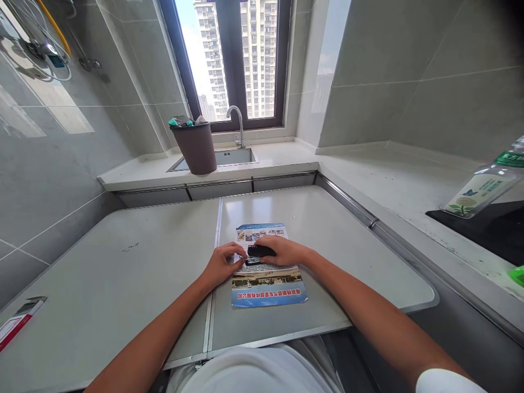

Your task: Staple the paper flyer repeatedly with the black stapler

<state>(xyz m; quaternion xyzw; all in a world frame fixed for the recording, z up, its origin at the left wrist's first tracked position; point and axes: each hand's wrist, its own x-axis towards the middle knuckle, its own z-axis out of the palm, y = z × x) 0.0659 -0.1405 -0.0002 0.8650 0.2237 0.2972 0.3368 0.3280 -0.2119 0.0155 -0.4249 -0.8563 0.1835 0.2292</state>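
A printed flyer [268, 284] with blue borders and red text lies flat on the grey folding table [123, 273]. On its middle rests a small black object [260, 252], perhaps a key fob or stapler. My right hand [284, 250] curls over it from the right, fingers closed on it. From the left, my left hand [223, 263] meets it, fingertips pinched at the object's left end and the flyer's edge.
A brown bin [198, 146] stands on the counter by a steel sink [233, 157] with a tap [237, 123]. On a black hob [491, 229] at the right lies a plastic bottle [485, 188]. A red-and-white packet [18, 322] is at the table's left edge.
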